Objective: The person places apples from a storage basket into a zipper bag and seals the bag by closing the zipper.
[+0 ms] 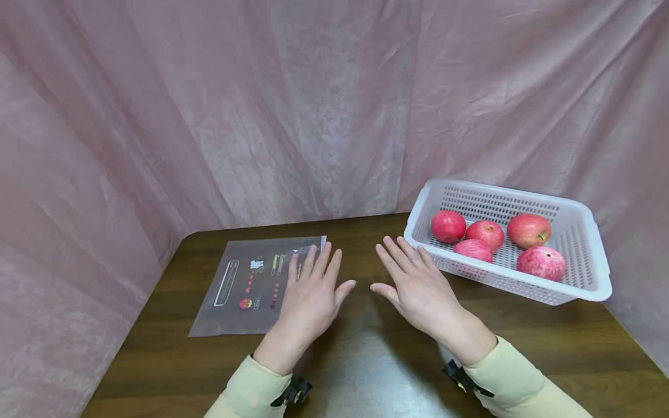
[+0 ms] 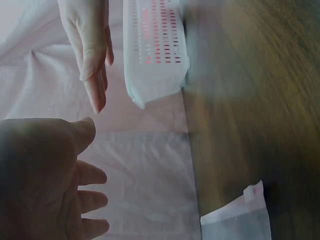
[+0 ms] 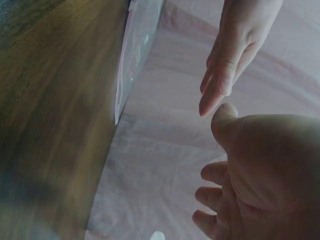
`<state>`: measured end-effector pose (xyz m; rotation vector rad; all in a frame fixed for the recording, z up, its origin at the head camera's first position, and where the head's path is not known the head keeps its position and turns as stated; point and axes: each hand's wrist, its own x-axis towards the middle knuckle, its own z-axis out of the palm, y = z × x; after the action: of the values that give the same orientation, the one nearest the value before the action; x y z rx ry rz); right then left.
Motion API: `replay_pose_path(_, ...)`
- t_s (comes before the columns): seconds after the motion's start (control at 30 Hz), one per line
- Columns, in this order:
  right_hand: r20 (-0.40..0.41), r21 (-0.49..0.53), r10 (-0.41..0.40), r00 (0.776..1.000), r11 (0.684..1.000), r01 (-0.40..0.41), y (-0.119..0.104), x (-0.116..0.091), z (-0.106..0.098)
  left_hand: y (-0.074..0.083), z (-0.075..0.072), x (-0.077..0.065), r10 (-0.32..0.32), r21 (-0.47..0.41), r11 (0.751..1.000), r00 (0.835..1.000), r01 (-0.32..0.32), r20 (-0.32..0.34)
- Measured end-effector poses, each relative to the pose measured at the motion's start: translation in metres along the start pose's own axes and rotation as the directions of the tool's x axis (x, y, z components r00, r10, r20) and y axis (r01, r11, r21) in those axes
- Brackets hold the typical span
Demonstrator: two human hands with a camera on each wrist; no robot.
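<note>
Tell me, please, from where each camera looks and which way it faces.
Head: sits on the person's head, faces forward and down at the table, bag, basket of apples and curtain; left hand, right hand and sleeves show.
Left wrist: sits on that wrist, faces past the left hand toward the curtain, image turned sideways; both hands show.
Right wrist: sits on that wrist, faces past the right hand toward the curtain, also sideways; both hands show.
Both wrist views share table, curtain, bag and hands.
</note>
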<state>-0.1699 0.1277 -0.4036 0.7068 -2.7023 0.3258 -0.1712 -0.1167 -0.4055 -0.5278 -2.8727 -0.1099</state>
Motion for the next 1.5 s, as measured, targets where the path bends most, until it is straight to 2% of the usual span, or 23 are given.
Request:
replay_pose_path(0.2, 0.006, -0.012, -0.02, 1.0, 1.0, 0.02, -0.002, 0.0, 0.004, -0.01, -0.002, -0.001, -0.029, 0.007, 1.0, 0.999, 0.029, 0.015)
replay_pose_path(0.47, 0.03, -0.005, -0.016, 0.999, 1.0, 0.016, -0.005, -0.001, 0.01, -0.021, 0.0, -0.004, -0.029, -0.007, 1.0, 1.0, 0.029, 0.003)
replay_pose_path(0.73, 0.109, 0.007, -0.024, 0.994, 1.0, 0.023, -0.009, 0.001, 0.017, -0.033, 0.004, -0.004, -0.074, -0.029, 0.997, 0.995, 0.076, 0.067)
replay_pose_path(0.93, 0.126, 0.016, -0.045, 0.991, 0.999, 0.043, -0.013, 0.001, 0.023, -0.039, 0.005, -0.006, -0.1, -0.04, 0.994, 0.991, 0.104, 0.089)
replay_pose_path(1.2, 0.146, 0.02, -0.081, 0.986, 0.997, 0.079, -0.02, 0.003, 0.031, -0.047, 0.006, -0.009, -0.094, -0.009, 0.995, 0.994, 0.095, 0.063)
replay_pose_path(1.5, 0.208, 0.038, -0.094, 0.974, 0.995, 0.088, -0.028, 0.006, 0.036, -0.059, 0.012, -0.011, -0.119, -0.002, 0.993, 0.988, 0.12, 0.101)
